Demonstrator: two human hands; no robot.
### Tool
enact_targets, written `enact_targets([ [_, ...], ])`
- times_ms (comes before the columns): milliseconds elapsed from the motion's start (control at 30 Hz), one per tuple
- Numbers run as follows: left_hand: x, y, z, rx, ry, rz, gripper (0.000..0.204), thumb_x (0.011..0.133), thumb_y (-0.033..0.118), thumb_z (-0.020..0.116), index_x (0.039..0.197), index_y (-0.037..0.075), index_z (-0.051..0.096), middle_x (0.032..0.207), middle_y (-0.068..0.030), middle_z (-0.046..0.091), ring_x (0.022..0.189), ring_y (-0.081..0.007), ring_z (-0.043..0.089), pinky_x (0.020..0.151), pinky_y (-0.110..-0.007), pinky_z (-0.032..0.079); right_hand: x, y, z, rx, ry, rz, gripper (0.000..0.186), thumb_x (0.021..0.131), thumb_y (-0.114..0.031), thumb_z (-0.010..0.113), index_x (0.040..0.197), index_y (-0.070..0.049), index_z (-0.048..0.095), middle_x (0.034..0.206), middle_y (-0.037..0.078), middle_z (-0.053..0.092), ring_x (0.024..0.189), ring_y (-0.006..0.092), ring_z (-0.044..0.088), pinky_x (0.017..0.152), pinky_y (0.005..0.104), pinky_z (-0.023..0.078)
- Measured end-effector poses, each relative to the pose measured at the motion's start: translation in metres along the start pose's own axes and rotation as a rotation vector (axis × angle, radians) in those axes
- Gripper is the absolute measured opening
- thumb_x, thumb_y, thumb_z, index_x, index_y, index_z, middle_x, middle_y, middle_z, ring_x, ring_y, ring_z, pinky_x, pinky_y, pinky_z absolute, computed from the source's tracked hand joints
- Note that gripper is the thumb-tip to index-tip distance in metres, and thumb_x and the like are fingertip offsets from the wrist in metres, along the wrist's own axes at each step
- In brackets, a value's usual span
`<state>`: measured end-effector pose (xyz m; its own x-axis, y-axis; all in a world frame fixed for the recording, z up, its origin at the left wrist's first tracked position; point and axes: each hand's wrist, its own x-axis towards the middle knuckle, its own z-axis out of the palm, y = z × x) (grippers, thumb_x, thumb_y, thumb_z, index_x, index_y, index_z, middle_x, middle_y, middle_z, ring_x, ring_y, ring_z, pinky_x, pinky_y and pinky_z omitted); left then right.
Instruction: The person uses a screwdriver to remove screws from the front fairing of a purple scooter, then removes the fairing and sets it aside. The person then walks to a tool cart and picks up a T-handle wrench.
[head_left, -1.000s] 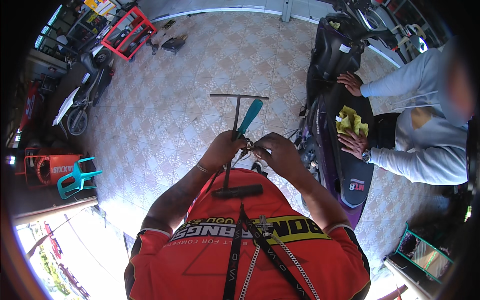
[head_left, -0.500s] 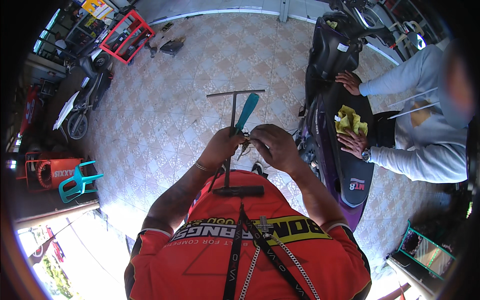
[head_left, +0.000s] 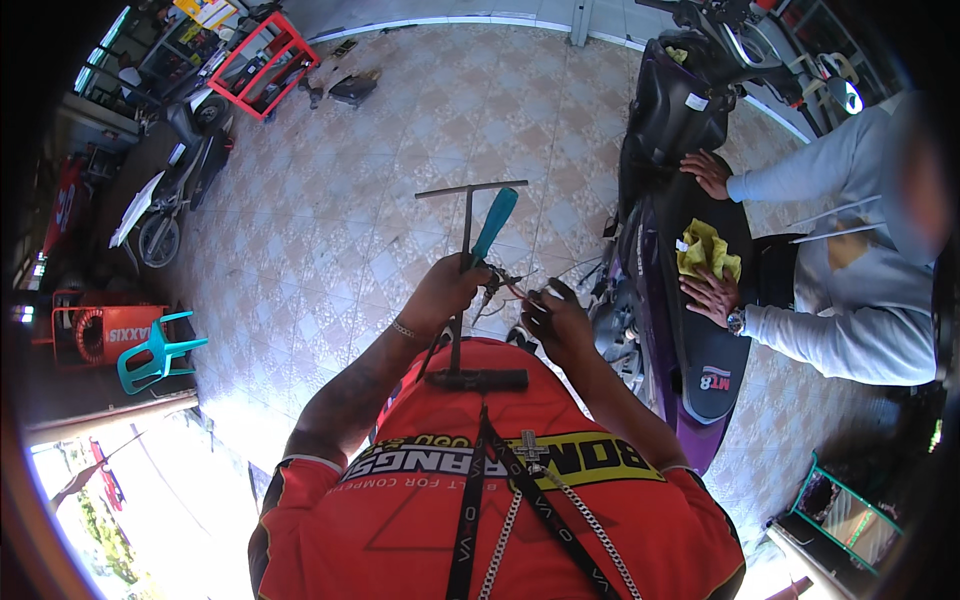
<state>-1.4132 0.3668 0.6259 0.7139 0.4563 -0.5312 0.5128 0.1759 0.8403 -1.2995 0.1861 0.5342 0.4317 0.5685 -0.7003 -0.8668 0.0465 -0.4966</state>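
Observation:
My left hand (head_left: pixel 450 292) is closed around a bundle of tools in front of my chest. In it are a long metal T-handle wrench (head_left: pixel 469 215) and a screwdriver with a teal handle (head_left: pixel 494 222). A dark hammer-like head (head_left: pixel 477 380) shows below that hand, against my red shirt. Small dark metal pieces (head_left: pixel 490 285) stick out past its thumb side, too small to name. My right hand (head_left: pixel 556 318) is a little to the right, its fingers bent in at the end of a thin reddish piece (head_left: pixel 514 288) that reaches toward the left hand.
A purple scooter (head_left: pixel 650 330) stands on my right, a yellow cloth (head_left: pixel 705 248) on its seat. A co-worker in a grey sweatshirt (head_left: pixel 840 335) rests both hands on the seat. Leftward are a red cart (head_left: pixel 265 65), a parked motorcycle (head_left: pixel 165 215) and a teal chair (head_left: pixel 158 352).
My right hand has drawn away from the left, down and to the right, and the thin reddish piece now shows between them. The left hand keeps its tools in place.

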Motion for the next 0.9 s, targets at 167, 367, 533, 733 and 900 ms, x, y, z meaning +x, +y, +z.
enact_targets([
  [167, 0.002, -0.004, 0.003, 0.015, -0.012, -0.024, 0.015, 0.093, 0.021, 0.063, 0.092, 0.006, 0.062, 0.065, 0.0076, 0.044, 0.054, -0.0030, 0.037, 0.047, -0.023, 0.029, 0.090, 0.012, 0.012, -0.087, -0.299, 0.207, 0.034, 0.100, -0.011, 0.054, 0.132, -0.008, 0.047, 0.105, 0.013, 0.066, 0.082, 0.0216, 0.067, 0.062, 0.0332, 0.054],
  [367, 0.003, -0.006, -0.001, 0.050, -0.021, -0.003, 0.016, 0.093, 0.022, 0.064, 0.093, 0.006, 0.061, 0.065, 0.0076, 0.044, 0.054, -0.0035, 0.036, 0.047, -0.024, 0.029, 0.076, -0.064, 0.055, -0.319, -0.441, -0.094, 0.030, 0.095, -0.019, 0.063, 0.118, 0.000, 0.055, 0.101, 0.011, 0.067, 0.089, 0.0201, 0.069, 0.073, 0.0274, 0.055],
  [533, 0.002, -0.010, -0.005, 0.006, -0.030, 0.000, 0.014, 0.093, 0.020, 0.063, 0.092, 0.007, 0.061, 0.063, 0.0072, 0.044, 0.052, -0.0045, 0.037, 0.046, -0.024, 0.029, 0.013, -0.078, 0.059, -0.809, -0.626, -0.372, 0.037, 0.083, -0.011, 0.078, 0.112, -0.002, 0.056, 0.095, 0.007, 0.065, 0.086, 0.0158, 0.067, 0.079, 0.0302, 0.056],
  [733, -0.001, -0.007, -0.013, -0.146, -0.083, -0.022, 0.014, 0.094, 0.021, 0.063, 0.095, 0.007, 0.061, 0.062, 0.0080, 0.042, 0.051, -0.0033, 0.034, 0.045, -0.023, 0.027, 0.008, -0.057, 0.063, -0.670, -0.540, -0.409, 0.036, 0.079, -0.002, 0.078, 0.107, -0.001, 0.056, 0.092, 0.007, 0.065, 0.081, 0.0166, 0.067, 0.075, 0.0309, 0.056],
  [900, -0.007, 0.002, -0.016, -0.259, -0.130, 0.033, 0.022, 0.090, 0.026, 0.070, 0.097, 0.006, 0.063, 0.067, 0.0083, 0.044, 0.055, -0.0040, 0.034, 0.049, -0.024, 0.028, 0.013, -0.072, 0.058, -0.188, -0.631, -0.220, 0.030, 0.082, 0.005, 0.071, 0.108, -0.002, 0.056, 0.092, 0.008, 0.064, 0.082, 0.0192, 0.069, 0.075, 0.0315, 0.059],
])
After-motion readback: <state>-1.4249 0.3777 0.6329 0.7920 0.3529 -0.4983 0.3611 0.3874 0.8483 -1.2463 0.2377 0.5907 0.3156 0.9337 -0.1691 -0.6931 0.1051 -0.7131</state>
